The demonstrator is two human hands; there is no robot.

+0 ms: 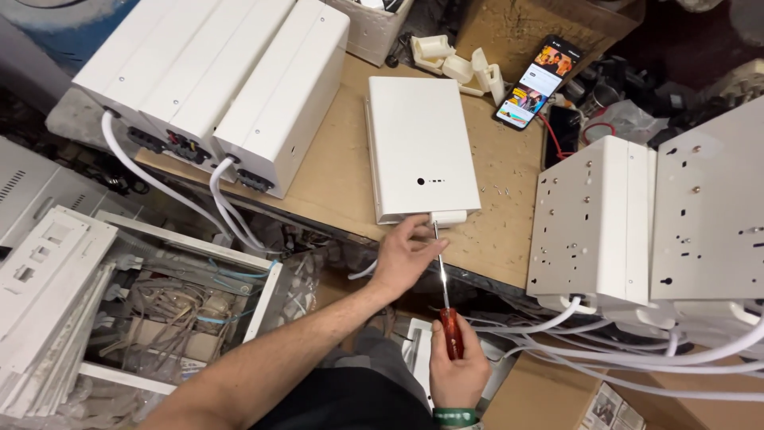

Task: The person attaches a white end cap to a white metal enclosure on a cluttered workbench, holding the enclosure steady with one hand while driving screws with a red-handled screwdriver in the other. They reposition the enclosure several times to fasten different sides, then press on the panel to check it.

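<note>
A: What has the right hand got?

B: It's closed around the red handle of a screwdriver, shaft pointing away from the grip, tip at the near edge of the flat white box on the workbench.

A: And the left hand?

B: Just beyond that grip, fingers spread loosely, steadying the shaft near its tip and touching the box's near edge. It clasps nothing fully.

A: What crowds the spot?

B: Right of the grip, two perforated white cases with white cables trailing close by. Far left, three stacked white units. Beyond the box, a phone with a lit screen and white plastic clips. Nothing blocks the tip.
</note>
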